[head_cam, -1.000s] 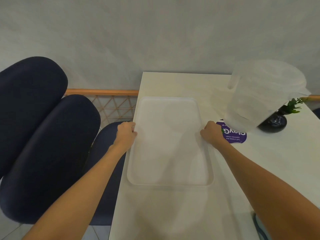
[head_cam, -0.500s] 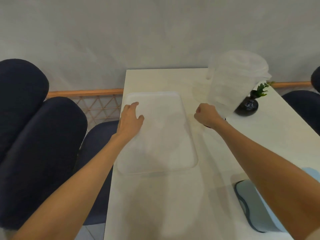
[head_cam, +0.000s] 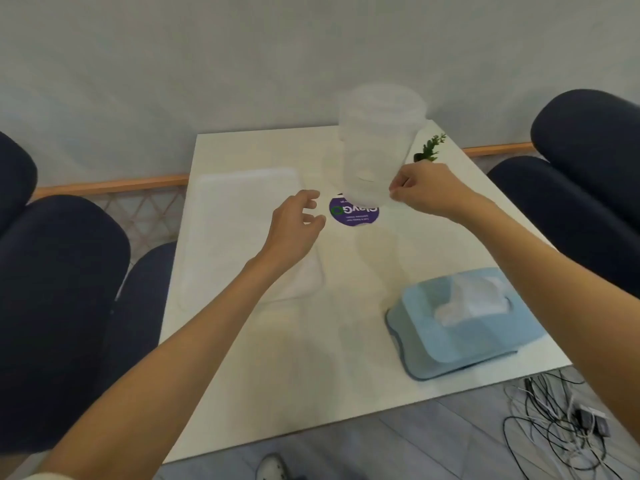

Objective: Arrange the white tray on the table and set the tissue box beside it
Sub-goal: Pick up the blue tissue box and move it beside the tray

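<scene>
The white tray (head_cam: 239,216) lies flat along the left side of the white table (head_cam: 311,358). My left hand (head_cam: 294,223) hovers above the tray's right edge, fingers apart and holding nothing. My right hand (head_cam: 420,190) is loosely curled beside the base of a translucent plastic pitcher (head_cam: 379,147); I cannot tell whether it touches it. The light blue tissue box (head_cam: 460,320), with a white tissue sticking up, sits at the table's near right, apart from both hands and the tray.
A purple round sticker (head_cam: 353,213) marks the table between the tray and pitcher. A small green plant (head_cam: 429,150) stands behind the pitcher. Dark blue chairs (head_cam: 55,292) flank both sides. Tangled cables (head_cam: 561,427) lie on the floor at lower right.
Both hands have let go of the tray and lifted off it. My left hand moved right over the tray's edge, my right hand moved to the pitcher. The view swung right, showing the tissue box.
</scene>
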A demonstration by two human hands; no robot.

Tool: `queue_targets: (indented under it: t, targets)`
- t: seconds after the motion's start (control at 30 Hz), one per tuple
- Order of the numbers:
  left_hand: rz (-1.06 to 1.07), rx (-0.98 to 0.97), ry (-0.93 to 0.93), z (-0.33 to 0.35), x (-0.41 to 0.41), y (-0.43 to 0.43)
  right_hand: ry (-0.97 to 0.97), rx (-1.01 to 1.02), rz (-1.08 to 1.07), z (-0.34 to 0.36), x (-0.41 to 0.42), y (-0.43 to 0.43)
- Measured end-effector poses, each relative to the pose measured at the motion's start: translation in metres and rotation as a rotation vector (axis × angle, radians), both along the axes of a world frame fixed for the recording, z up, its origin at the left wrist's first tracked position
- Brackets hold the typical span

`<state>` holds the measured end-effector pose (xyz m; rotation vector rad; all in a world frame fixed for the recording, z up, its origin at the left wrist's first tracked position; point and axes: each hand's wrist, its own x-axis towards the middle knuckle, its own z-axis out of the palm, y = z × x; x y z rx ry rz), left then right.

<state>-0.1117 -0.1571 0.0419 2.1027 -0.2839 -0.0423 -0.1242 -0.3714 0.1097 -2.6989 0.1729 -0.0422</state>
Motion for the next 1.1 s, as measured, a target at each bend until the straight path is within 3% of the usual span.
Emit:
queue_targets:
  t: [0.33,0.6,0.8,1.1]
  targets:
    - [0.117,-0.147,0.126,-0.009,-0.102,-0.087,-0.082,0.079,0.104,0.000,-0.092,-0.120]
    - [0.292,-0.232,0.337,-0.039,-0.161,-0.099,0.171,0.391,-0.078,-0.060,-0.124,-0.169]
    - [0.189,-0.283,0.542,-0.044,-0.181,-0.116,0.363,0.705,-0.170,-0.090,-0.146,-0.167]
    - [0.175,-0.420,0.627,-0.047,-0.191,-0.133,0.467,0.890,-0.216,-0.099,-0.154,-0.154]
